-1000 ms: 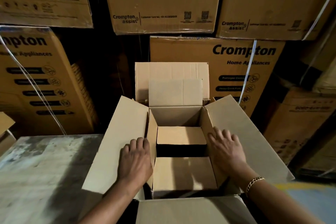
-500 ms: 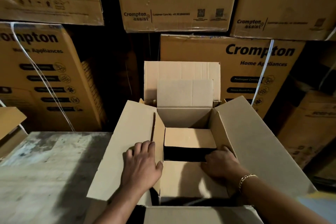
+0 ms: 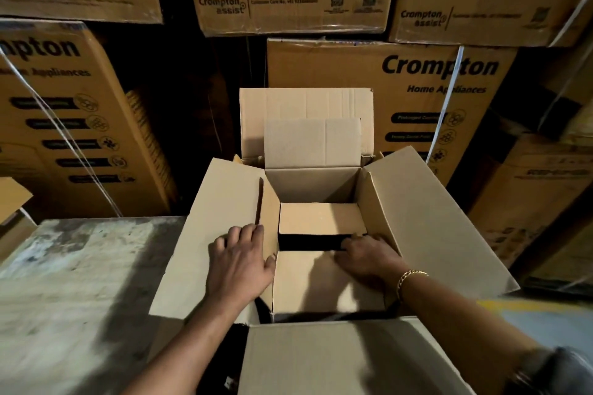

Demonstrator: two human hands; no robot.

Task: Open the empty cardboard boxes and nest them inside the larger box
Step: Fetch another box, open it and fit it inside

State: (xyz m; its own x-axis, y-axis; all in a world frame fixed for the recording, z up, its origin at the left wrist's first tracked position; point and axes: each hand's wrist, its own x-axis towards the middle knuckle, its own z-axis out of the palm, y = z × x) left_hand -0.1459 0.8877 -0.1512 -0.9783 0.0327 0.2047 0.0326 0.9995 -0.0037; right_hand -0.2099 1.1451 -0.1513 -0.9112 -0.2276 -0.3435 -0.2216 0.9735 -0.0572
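Observation:
A large cardboard box (image 3: 433,234) stands open in front of me, its flaps spread outward. Nested inside it is a smaller open box (image 3: 311,184) with its back flaps standing up. My left hand (image 3: 239,263) lies flat on the large box's left flap, and its thumb hooks over the smaller box's left wall. My right hand (image 3: 369,256) reaches down inside the smaller box. Its fingers curl over the far edge of the near bottom flap (image 3: 305,285), beside a dark gap before the far bottom flap (image 3: 321,218).
The boxes sit at the right end of a worn grey table (image 3: 80,282). Printed appliance cartons (image 3: 385,90) are stacked close behind and on both sides. Another box corner (image 3: 12,202) pokes in at the left edge. The large box's near flap (image 3: 337,359) hangs toward me.
My right hand left the right flap and went down into the smaller box onto its bottom flap. My left hand slid up the left flap and its thumb hooked over the inner wall.

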